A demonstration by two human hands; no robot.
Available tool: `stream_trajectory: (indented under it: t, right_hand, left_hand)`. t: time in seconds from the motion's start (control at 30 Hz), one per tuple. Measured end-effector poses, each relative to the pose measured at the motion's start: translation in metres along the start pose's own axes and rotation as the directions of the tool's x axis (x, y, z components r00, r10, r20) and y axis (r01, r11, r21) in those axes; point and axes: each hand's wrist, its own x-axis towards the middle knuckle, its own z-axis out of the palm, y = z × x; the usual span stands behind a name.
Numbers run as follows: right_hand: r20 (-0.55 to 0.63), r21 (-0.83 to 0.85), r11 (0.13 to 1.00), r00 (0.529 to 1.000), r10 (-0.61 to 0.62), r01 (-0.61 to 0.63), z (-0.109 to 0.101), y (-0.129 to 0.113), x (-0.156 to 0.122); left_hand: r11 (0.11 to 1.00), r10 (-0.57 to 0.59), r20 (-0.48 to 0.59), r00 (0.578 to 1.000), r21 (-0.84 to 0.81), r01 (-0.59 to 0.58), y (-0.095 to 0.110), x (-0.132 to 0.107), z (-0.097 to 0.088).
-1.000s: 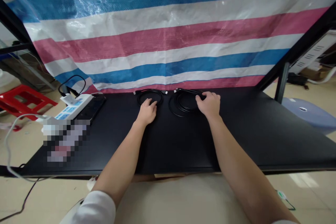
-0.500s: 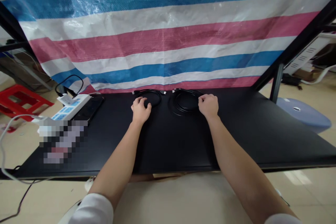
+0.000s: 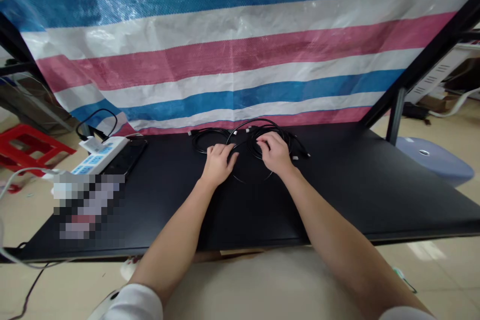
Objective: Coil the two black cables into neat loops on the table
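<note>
Two black cables lie at the far edge of the black table. The left cable is a tidy coil. The right cable has sprung loose, with loops standing up and white-tipped plugs sticking out. My left hand sits between the two, its fingers together on a strand of the loose cable. My right hand rests on top of that same cable, fingers curled into its loops. The hands are close together, almost touching.
A white power strip with a black plug and cord, plus a dark phone, lie at the table's left end beside a blurred patch. A striped tarp hangs behind. A red stool stands left and a blue-grey stool right.
My left hand left the left coil and moved right to the other cable. My right hand shifted left onto that cable, which has loosened from a flat coil into raised loops.
</note>
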Motion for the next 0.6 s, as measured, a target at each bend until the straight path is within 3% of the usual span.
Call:
stream_trajectory:
  t: [0.1, 0.17, 0.27, 0.37, 0.5, 0.6]
  right_hand:
    - [-0.017, 0.058, 0.998, 1.000, 0.012, -0.011, -0.003, -0.005, -0.001]
    - [-0.142, 0.065, 0.993, 0.984, 0.107, -0.098, -0.009, 0.002, 0.000]
    - [-0.356, 0.055, 0.942, 0.874, 0.329, -0.332, -0.020, 0.024, 0.003]
    - [-0.364, -0.023, 0.811, 0.760, 0.538, -0.585, -0.028, 0.051, 0.005]
    - [-0.217, -0.142, 0.661, 0.674, 0.706, -0.737, -0.033, 0.076, 0.003]
    - [-0.175, -0.196, 0.664, 0.692, 0.700, -0.721, -0.032, 0.086, -0.001]
  left_hand:
    - [0.996, -0.090, -0.001, 0.996, 0.020, 0.090, -0.001, 0.003, 0.000]
    - [0.984, -0.176, -0.047, 0.983, 0.025, 0.177, -0.005, 0.005, 0.000]
    - [0.955, -0.295, -0.064, 0.953, -0.037, 0.294, -0.010, 0.007, -0.002]
    - [0.895, -0.411, -0.059, 0.910, -0.213, 0.391, -0.013, 0.007, -0.005]
    - [0.724, -0.599, -0.116, 0.792, -0.501, 0.474, -0.015, 0.008, -0.007]
    - [0.511, -0.739, -0.109, 0.665, -0.734, 0.447, -0.017, 0.013, -0.010]
